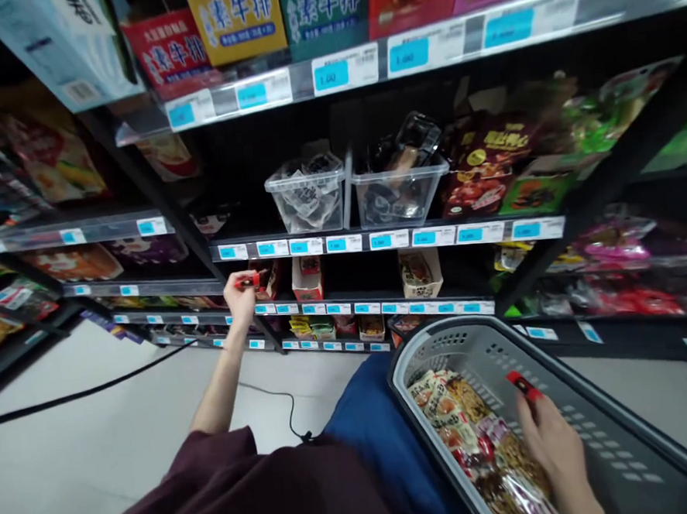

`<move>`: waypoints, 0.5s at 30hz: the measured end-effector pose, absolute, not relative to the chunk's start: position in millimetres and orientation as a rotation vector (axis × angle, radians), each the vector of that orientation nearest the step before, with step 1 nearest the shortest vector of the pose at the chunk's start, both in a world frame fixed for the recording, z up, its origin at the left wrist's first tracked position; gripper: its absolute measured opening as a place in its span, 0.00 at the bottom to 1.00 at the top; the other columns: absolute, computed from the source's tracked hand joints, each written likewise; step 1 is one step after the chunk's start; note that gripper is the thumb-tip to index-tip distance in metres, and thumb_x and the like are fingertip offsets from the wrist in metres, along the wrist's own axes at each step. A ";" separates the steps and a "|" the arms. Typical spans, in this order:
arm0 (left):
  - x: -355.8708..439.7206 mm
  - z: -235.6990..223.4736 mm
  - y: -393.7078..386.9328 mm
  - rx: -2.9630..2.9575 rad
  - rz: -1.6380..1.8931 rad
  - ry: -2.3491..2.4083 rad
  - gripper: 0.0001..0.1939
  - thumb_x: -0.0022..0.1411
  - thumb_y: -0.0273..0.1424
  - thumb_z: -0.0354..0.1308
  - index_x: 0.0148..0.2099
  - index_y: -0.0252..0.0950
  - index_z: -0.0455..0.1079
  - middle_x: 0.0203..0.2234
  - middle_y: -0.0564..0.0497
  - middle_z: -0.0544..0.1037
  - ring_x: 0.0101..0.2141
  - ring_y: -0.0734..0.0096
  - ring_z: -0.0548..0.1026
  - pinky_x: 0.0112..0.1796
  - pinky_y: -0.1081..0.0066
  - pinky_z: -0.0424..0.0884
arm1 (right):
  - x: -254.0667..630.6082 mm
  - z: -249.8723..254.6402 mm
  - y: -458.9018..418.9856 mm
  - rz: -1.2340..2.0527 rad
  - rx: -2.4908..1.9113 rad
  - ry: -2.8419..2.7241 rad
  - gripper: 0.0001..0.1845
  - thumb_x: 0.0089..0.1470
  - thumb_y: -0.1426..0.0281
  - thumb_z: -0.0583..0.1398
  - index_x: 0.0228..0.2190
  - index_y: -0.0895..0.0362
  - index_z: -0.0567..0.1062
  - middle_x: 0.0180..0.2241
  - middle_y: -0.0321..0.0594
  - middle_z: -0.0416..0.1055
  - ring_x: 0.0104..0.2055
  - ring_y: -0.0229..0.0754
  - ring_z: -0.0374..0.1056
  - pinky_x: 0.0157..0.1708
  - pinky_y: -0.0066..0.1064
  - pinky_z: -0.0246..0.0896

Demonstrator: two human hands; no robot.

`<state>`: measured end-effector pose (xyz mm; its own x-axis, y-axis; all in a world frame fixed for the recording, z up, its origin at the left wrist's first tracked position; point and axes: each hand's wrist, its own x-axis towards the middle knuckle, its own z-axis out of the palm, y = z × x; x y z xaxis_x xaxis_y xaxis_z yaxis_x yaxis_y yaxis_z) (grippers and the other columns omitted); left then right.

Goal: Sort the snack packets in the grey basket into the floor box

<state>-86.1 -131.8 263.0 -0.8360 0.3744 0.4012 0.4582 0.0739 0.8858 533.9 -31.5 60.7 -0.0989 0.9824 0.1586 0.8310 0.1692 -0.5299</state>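
Note:
My left hand (241, 300) is at the left end of a low shelf, closed on a small red packet (248, 280). Right beside it stands an open carton (267, 281) of dark red packets. My right hand (553, 439) reaches over the inside of a grey shopping basket (613, 427), its fingers pinching another small red packet (524, 386). Below that hand, several snack packets (446, 413) with pale and brown wrappers lie in the basket. The right hand's lower fingers are partly hidden.
Two clear plastic bins (308, 201) hold wrapped items on the shelf above. Open cartons (420, 274) stand along the low shelf. Boxes (237, 19) line the top shelf, close overhead. A black cable (276, 391) lies on the pale floor (116, 449).

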 end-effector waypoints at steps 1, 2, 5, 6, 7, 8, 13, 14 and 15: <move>-96.6 269.2 -127.3 -0.881 -1.838 -2.259 0.06 0.62 0.28 0.65 0.40 0.33 0.71 0.41 0.49 0.80 0.45 0.66 0.78 0.47 0.65 0.76 | 534.6 60.6 -31.9 0.424 -1.706 -1.978 0.23 0.61 0.45 0.47 0.28 0.48 0.64 0.30 0.48 0.74 0.30 0.65 0.75 0.26 0.50 0.66; -105.8 274.4 -122.7 -0.892 -1.780 -2.271 0.07 0.64 0.31 0.65 0.40 0.32 0.72 0.39 0.49 0.80 0.44 0.67 0.79 0.47 0.64 0.76 | 535.1 60.3 -32.6 0.421 -1.703 -1.969 0.22 0.61 0.45 0.48 0.28 0.48 0.64 0.31 0.48 0.74 0.31 0.65 0.75 0.27 0.50 0.67; -125.4 282.6 -113.4 -0.920 -1.650 -2.309 0.13 0.68 0.38 0.64 0.39 0.31 0.74 0.37 0.50 0.79 0.42 0.65 0.79 0.46 0.62 0.78 | 535.2 60.4 -36.3 0.391 -1.683 -1.906 0.22 0.60 0.46 0.48 0.29 0.49 0.65 0.34 0.51 0.75 0.34 0.67 0.76 0.30 0.52 0.69; -129.9 283.0 -112.4 -0.935 -1.623 -2.318 0.14 0.69 0.39 0.64 0.40 0.30 0.74 0.38 0.50 0.79 0.43 0.65 0.79 0.47 0.61 0.78 | 534.7 60.7 -37.5 0.380 -1.672 -1.883 0.22 0.60 0.46 0.48 0.29 0.49 0.65 0.34 0.51 0.76 0.35 0.67 0.77 0.31 0.52 0.69; -133.9 282.4 -112.2 -0.958 -1.604 -2.325 0.14 0.69 0.39 0.63 0.42 0.31 0.75 0.40 0.49 0.79 0.44 0.64 0.79 0.47 0.60 0.78 | 534.2 61.0 -38.6 0.373 -1.657 -1.867 0.22 0.60 0.46 0.48 0.29 0.49 0.66 0.34 0.51 0.76 0.36 0.68 0.77 0.31 0.52 0.70; -137.6 281.2 -112.1 -0.988 -1.588 -2.332 0.14 0.70 0.39 0.63 0.44 0.31 0.75 0.42 0.48 0.79 0.44 0.64 0.79 0.48 0.60 0.78 | 533.6 61.0 -39.4 0.371 -1.640 -1.859 0.22 0.61 0.46 0.48 0.29 0.49 0.66 0.33 0.51 0.76 0.37 0.68 0.77 0.31 0.52 0.70; -152.0 278.6 -101.9 -1.044 -1.527 -2.344 0.18 0.70 0.40 0.62 0.54 0.32 0.73 0.49 0.45 0.78 0.48 0.60 0.78 0.50 0.57 0.79 | 532.8 55.9 -41.5 0.403 -1.585 -1.882 0.23 0.61 0.46 0.49 0.29 0.49 0.69 0.34 0.48 0.77 0.37 0.67 0.78 0.30 0.50 0.71; -152.9 279.7 -97.0 -1.043 -1.525 -2.326 0.19 0.70 0.40 0.62 0.55 0.32 0.73 0.50 0.45 0.77 0.49 0.59 0.78 0.50 0.56 0.79 | 532.7 54.3 -41.6 0.404 -1.587 -1.879 0.23 0.61 0.45 0.49 0.29 0.49 0.69 0.34 0.49 0.77 0.37 0.68 0.78 0.31 0.51 0.71; -152.9 281.2 -91.6 -1.047 -1.539 -2.292 0.20 0.70 0.40 0.62 0.57 0.33 0.72 0.51 0.44 0.77 0.50 0.59 0.78 0.50 0.56 0.78 | 532.3 52.7 -41.5 0.406 -1.591 -1.874 0.24 0.60 0.45 0.49 0.29 0.49 0.69 0.34 0.50 0.77 0.37 0.68 0.78 0.31 0.51 0.71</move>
